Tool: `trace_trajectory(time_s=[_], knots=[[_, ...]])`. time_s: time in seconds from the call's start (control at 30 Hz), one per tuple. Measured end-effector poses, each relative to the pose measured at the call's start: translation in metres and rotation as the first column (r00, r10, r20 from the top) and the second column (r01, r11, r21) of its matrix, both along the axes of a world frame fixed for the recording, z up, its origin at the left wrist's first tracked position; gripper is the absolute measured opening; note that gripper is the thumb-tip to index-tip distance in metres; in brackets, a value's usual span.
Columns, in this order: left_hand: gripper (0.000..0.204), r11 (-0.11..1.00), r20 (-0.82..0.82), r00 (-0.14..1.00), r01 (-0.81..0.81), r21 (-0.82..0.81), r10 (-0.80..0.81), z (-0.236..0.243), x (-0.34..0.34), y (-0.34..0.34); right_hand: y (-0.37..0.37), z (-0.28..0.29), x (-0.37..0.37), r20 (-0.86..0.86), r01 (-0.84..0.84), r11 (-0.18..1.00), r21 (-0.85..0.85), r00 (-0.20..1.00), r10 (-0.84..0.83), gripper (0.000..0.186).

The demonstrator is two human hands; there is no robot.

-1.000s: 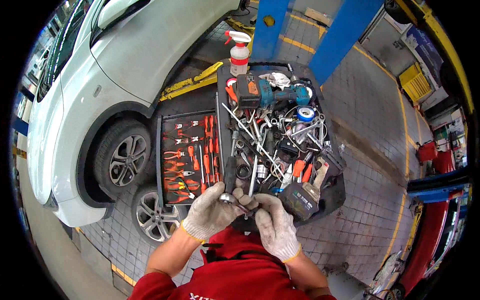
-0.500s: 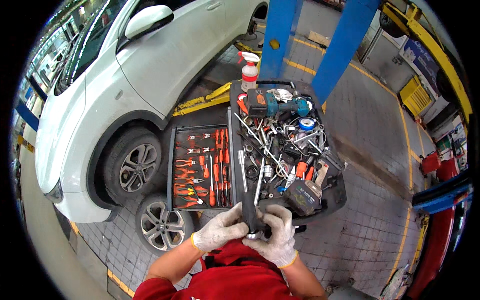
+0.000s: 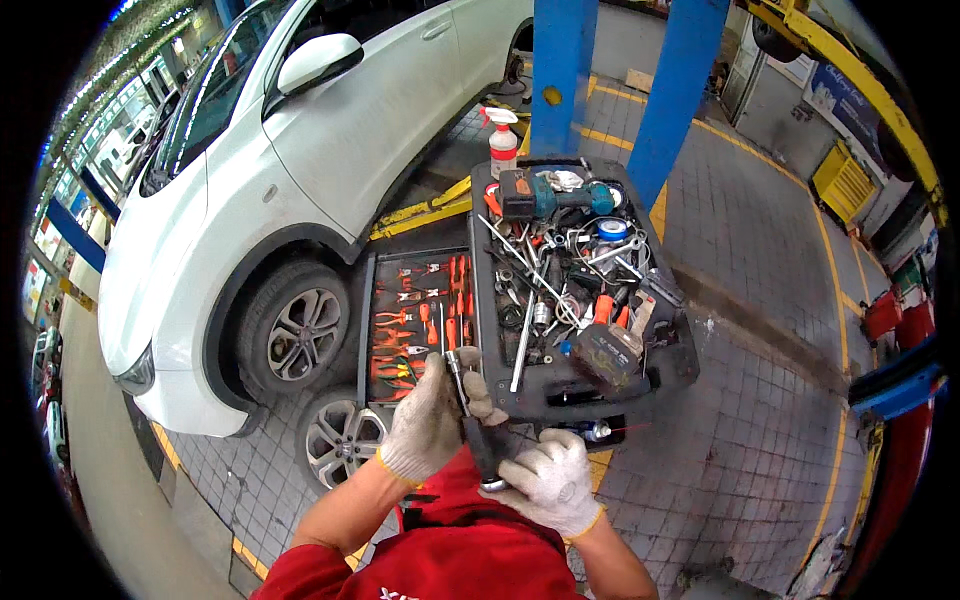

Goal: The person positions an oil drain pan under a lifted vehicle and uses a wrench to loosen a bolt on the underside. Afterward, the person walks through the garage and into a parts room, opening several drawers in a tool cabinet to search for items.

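Note:
A ratchet wrench [image 3: 477, 443] with a chrome shaft and a black grip is held slantwise in front of my red shirt. My left hand [image 3: 425, 422], in a pale knit glove, closes around its shaft, with the fingertips showing on the far side. At the wrench's near chrome end, the fingers of my gloved right hand [image 3: 550, 482] are pinched on it. Just beyond lies an open drawer [image 3: 366, 330] with orange-handled pliers and screwdrivers. To its right, the tool cart's top [image 3: 660, 372] carries a heap of loose tools and a teal cordless power tool [image 3: 572, 197].
A white car [image 3: 350, 150] stands at the left, with a loose wheel [image 3: 342, 440] near its front tire. Blue lift posts [image 3: 562, 90] rise behind the cart. A spray bottle [image 3: 503, 145] stands at the cart's far edge. A spray can [image 3: 597, 431] lies near my right hand.
The wrench has tilted, its far end swinging left. My left hand has moved up along its shaft, and my right hand stays at the near end. The view has shifted slightly.

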State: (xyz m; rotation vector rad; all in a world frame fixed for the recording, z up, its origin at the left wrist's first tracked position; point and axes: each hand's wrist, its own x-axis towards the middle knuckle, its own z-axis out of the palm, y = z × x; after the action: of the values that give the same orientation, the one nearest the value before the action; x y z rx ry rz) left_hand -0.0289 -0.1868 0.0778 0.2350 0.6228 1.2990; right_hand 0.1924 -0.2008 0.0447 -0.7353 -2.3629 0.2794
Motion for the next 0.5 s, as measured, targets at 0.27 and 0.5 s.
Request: trace_trajectory(time_s=[0.27, 0.5], knots=[[0.043, 0.996, 0.246, 0.968, -0.025, -0.083, 0.045, -0.058, -0.02, -0.003, -0.016, -0.03, -0.026, 0.026, -0.044, 0.99, -0.137, 0.999, 0.048, 0.032], [0.045, 0.993, 0.281, 0.955, -0.077, -0.085, 0.098, -0.063, -0.071, 0.003, 0.0, -0.024, -0.08, 0.177, -0.043, 0.993, -0.113, 0.982, 0.063, 0.031]])
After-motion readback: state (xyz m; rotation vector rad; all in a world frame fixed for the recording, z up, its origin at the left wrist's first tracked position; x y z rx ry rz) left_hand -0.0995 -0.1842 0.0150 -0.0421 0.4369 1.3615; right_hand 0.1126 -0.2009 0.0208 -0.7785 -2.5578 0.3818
